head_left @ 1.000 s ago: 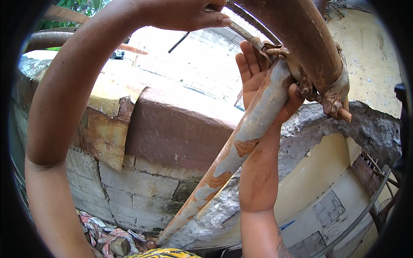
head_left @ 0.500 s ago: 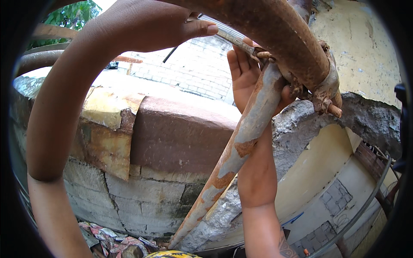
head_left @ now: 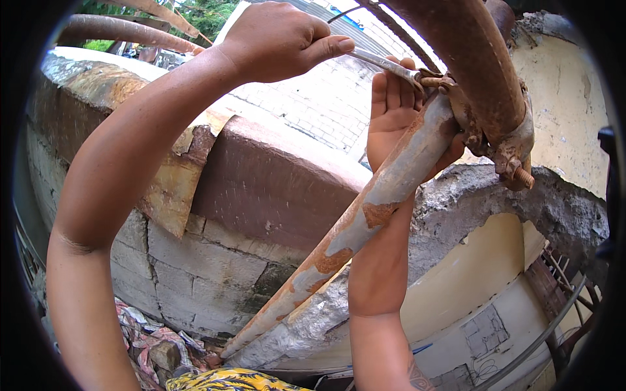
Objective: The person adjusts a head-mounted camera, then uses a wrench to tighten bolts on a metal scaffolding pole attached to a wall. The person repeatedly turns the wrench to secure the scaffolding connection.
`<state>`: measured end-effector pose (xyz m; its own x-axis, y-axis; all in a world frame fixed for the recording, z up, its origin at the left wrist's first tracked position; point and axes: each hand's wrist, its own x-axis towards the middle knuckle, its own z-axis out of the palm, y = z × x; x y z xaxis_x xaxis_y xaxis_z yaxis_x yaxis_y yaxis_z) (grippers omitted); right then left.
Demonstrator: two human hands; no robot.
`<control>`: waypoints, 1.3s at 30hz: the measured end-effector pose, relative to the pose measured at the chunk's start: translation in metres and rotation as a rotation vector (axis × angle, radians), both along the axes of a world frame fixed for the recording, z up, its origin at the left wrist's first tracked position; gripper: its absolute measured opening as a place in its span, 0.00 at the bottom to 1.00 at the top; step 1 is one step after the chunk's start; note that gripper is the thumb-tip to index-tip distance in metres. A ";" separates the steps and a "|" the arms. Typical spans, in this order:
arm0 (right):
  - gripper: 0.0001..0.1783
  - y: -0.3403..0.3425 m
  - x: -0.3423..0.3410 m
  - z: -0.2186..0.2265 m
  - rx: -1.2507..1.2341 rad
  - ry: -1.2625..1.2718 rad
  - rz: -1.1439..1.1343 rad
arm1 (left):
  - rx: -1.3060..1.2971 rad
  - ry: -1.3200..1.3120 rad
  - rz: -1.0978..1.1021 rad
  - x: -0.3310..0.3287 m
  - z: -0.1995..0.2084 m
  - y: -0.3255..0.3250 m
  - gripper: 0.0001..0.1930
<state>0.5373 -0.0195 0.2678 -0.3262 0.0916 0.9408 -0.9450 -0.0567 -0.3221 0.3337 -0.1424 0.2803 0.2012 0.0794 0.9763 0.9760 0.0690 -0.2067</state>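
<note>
My left hand [head_left: 287, 44] is closed around the handle of a metal wrench [head_left: 381, 62], thumb laid along it. The wrench's jaw end meets a rusty bolt [head_left: 432, 83] at the top of a slanting, rust-patched grey pipe [head_left: 372, 195]. Behind that pipe is my right hand [head_left: 394, 124], palm toward me and fingers stretched upward beside the wrench's head. Its thumb side shows past the pipe's right edge; whether the palm presses on the pipe I cannot tell. A rusty clamp [head_left: 515, 140] with a threaded bolt joins a thick rusty pipe [head_left: 463, 58] above.
A grey block wall [head_left: 195, 274] with a brown ledge [head_left: 280, 189] runs across the left and middle. Broken concrete [head_left: 456, 195] edges a yellowish wall [head_left: 469, 260] at right. Crumpled cloth and rubble [head_left: 156, 345] lie below, near yellow patterned fabric [head_left: 235, 380].
The head view has shifted, so the pipes sit further right and lower. My left hand, cut off at the top before, now shows whole, with the wrench handle lying slightly flatter.
</note>
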 end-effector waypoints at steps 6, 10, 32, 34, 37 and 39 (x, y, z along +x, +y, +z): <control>0.52 -0.002 0.002 -0.003 -0.011 -0.005 -0.059 | -0.474 -0.470 -0.282 0.032 0.010 -0.023 0.29; 0.51 -0.001 0.000 -0.001 -0.008 0.008 0.009 | -0.350 -0.239 -0.201 0.020 0.005 0.002 0.31; 0.51 0.007 -0.004 0.006 0.166 0.012 0.094 | 0.155 -0.259 0.035 0.053 -0.044 -0.002 0.27; 0.56 0.009 -0.002 0.005 0.110 0.009 0.130 | 0.174 -0.321 0.004 0.067 -0.057 0.002 0.29; 0.63 0.000 -0.002 -0.001 0.176 -0.183 0.142 | 0.152 -0.461 -0.123 0.088 -0.079 0.002 0.34; 0.68 0.004 0.002 -0.001 0.235 -0.281 0.226 | 0.111 -0.509 -0.198 0.096 -0.089 0.002 0.36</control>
